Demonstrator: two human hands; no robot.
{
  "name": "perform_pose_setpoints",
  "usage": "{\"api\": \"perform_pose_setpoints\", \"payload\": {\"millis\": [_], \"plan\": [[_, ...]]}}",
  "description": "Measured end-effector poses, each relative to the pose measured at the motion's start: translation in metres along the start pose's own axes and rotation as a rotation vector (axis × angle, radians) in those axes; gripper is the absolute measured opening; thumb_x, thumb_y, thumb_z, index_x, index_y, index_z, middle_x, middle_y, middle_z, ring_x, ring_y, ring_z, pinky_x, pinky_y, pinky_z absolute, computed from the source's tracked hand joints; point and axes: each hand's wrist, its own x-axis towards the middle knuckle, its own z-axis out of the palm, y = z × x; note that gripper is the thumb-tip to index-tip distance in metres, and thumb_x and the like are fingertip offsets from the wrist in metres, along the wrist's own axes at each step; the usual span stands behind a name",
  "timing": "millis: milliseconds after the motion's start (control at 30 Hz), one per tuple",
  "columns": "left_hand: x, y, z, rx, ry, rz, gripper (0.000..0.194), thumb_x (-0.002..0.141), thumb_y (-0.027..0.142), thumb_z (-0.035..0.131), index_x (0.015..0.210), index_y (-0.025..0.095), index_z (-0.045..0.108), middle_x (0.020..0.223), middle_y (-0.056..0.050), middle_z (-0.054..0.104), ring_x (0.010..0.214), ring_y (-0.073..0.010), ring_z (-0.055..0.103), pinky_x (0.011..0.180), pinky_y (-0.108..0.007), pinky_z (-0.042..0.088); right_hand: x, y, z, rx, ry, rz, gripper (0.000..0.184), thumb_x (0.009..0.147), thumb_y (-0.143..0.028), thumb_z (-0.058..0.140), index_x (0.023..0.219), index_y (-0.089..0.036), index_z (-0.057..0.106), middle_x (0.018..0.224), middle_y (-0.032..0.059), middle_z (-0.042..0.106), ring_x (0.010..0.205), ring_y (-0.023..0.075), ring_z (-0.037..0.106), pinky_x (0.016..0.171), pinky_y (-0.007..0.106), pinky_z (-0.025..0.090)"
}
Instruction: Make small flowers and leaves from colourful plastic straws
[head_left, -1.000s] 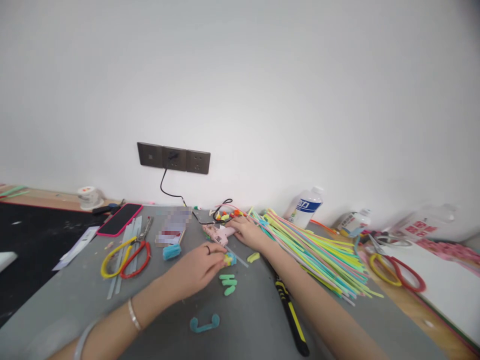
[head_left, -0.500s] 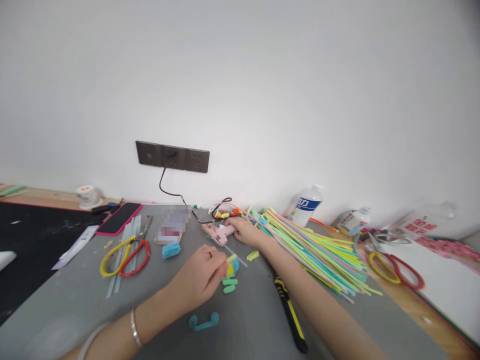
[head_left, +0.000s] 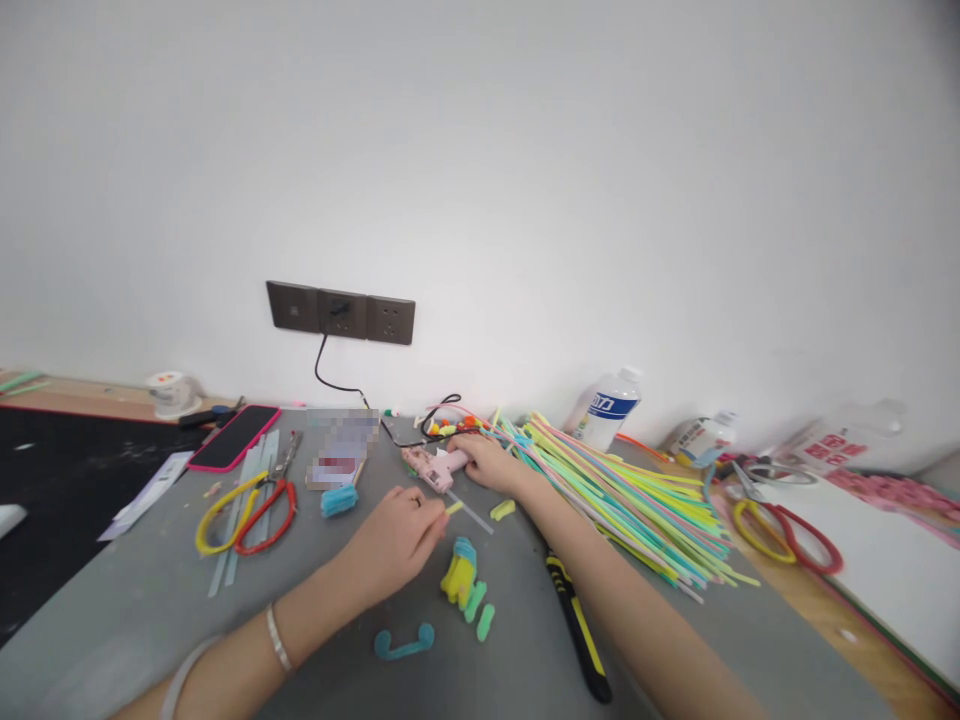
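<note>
My left hand (head_left: 405,535) is closed in a pinch, with the tip of a short yellow pipe-cleaner piece (head_left: 454,508) showing at its fingertips. My right hand (head_left: 486,462) is wrapped round the handle of a pink glue gun (head_left: 433,470), which lies on its side with a clear glue stick (head_left: 476,515) beneath. Below my left hand, apart from it, lies a fuzzy yellow-and-blue bundle (head_left: 459,575). Two short green pieces (head_left: 484,622) lie at its lower right. A curled blue pipe cleaner (head_left: 405,643) is nearer to me, and another yellow piece (head_left: 502,510) lies by my right wrist.
Many loose pipe cleaners (head_left: 637,500) spread to the right, below a white bottle (head_left: 609,412). A black-and-yellow tool (head_left: 577,630) lies beside my right forearm. Scissors (head_left: 255,515), a pink-edged phone (head_left: 234,438) and a blue bundle (head_left: 339,500) lie left. The cord (head_left: 330,385) runs to the wall socket.
The yellow-and-blue bundle and green pieces have shifted toward me and turned, now apart from my left hand. My left hand has moved slightly left; my right hand stays on the glue gun.
</note>
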Motion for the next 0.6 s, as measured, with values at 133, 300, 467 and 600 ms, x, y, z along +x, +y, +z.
{"api": "perform_pose_setpoints", "payload": {"millis": [133, 300, 467, 600], "plan": [[0.023, -0.034, -0.020, 0.024, 0.048, -0.348, 0.032, 0.099, 0.026, 0.033, 0.092, 0.018, 0.063, 0.084, -0.011, 0.067, 0.084, -0.0260, 0.063, 0.075, -0.036, 0.044, 0.001, 0.003, 0.001, 0.023, 0.003, -0.018, 0.044, 0.064, 0.001, 0.049, 0.101, -0.019, 0.063, 0.105, 0.0074, 0.067, 0.102, 0.0236, 0.059, 0.090, 0.035, 0.041], [0.059, -0.080, -0.032, -0.028, 0.032, -0.501, 0.025, 0.099, 0.027, 0.044, 0.100, 0.013, 0.064, 0.097, -0.009, 0.068, 0.090, -0.0218, 0.065, 0.083, -0.040, 0.051, 0.003, 0.007, 0.003, 0.042, 0.011, -0.039, 0.041, 0.063, 0.002, 0.048, 0.095, -0.019, 0.063, 0.098, 0.0065, 0.067, 0.096, 0.0230, 0.060, 0.086, 0.033, 0.041], [0.082, -0.097, -0.033, -0.131, 0.002, -0.553, 0.032, 0.093, 0.031, 0.058, 0.121, 0.016, 0.057, 0.121, -0.010, 0.060, 0.101, -0.0231, 0.063, 0.085, -0.043, 0.055, 0.002, 0.007, 0.002, 0.041, 0.021, -0.060, 0.041, 0.063, 0.003, 0.046, 0.094, -0.020, 0.062, 0.096, 0.0059, 0.067, 0.094, 0.0225, 0.059, 0.085, 0.032, 0.040], [0.090, -0.111, -0.028, -0.230, -0.012, -0.557, 0.032, 0.093, 0.031, 0.058, 0.121, 0.016, 0.057, 0.121, -0.010, 0.060, 0.101, -0.0232, 0.063, 0.085, -0.043, 0.054, 0.001, 0.008, 0.002, 0.037, 0.019, -0.072, 0.042, 0.063, 0.003, 0.046, 0.094, -0.019, 0.062, 0.097, 0.0061, 0.066, 0.096, 0.0228, 0.059, 0.086, 0.033, 0.039]]}}
